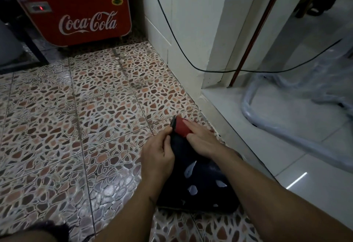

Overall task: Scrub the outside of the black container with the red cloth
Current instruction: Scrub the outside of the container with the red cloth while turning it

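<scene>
A black container (176, 143) is held low over the patterned floor, mostly hidden between my two hands; only a narrow dark strip and its far edge show. My left hand (157, 154) grips its left side with the thumb up against the edge. My right hand (201, 139) presses a red cloth (182, 127) flat against the container's far end, fingers stretched over the cloth. Below the hands lies dark fabric with pale patches (198, 182), apparently clothing over my leg.
A red Coca-Cola cooler (76, 16) stands at the back left. A white wall corner (183, 31) with a black cable (172, 37) rises behind. To the right, a raised white tiled floor (286, 130) holds plastic-wrapped tubing (248, 111).
</scene>
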